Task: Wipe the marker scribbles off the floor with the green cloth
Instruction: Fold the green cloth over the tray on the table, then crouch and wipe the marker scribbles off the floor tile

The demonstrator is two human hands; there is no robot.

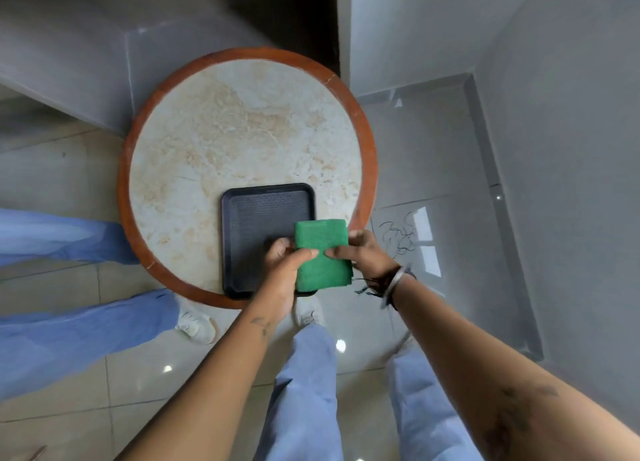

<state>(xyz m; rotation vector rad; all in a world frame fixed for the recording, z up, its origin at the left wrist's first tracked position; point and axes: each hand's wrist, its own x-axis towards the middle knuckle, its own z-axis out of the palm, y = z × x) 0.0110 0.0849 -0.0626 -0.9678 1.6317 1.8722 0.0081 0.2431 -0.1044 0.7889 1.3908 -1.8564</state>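
Observation:
A folded green cloth (322,252) is held above the near right part of a black tray (256,218). My left hand (285,270) grips its left edge, thumb on top. My right hand (363,256) pinches its right edge. Black marker scribbles (398,237) lie on the glossy floor tile just right of the table, beyond my right hand. The cloth's underside is hidden.
The tray rests on a round marble table (242,131) with a reddish-brown rim. My legs in light blue trousers and a white shoe (308,313) stand below. Another person's blue-trousered legs (69,287) and a white shoe are at the left. Grey walls rise behind and to the right.

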